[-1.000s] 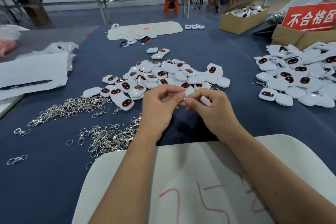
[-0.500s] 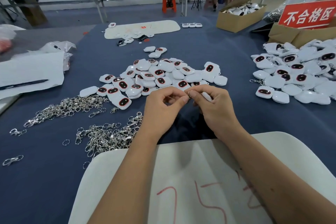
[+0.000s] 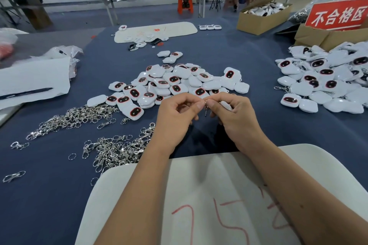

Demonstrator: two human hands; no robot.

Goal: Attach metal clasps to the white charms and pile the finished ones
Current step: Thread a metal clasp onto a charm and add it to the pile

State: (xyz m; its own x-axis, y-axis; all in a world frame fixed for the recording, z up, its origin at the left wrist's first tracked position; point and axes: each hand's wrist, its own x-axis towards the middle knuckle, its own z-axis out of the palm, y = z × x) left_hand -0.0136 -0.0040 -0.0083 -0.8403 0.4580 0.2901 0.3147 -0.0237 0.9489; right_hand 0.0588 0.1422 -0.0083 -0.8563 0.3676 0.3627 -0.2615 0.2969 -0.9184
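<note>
Left hand (image 3: 175, 117) pinches the small, stiff clasp (image 3: 206, 106); right hand (image 3: 237, 117) pinches the light, smooth charm (image 3: 226, 105), best held by its edges.

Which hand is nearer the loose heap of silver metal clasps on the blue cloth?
Left. The left hand is just right of the heap of silver metal clasps, almost over its edge. The right hand is farther right, beyond the left hand.
</note>
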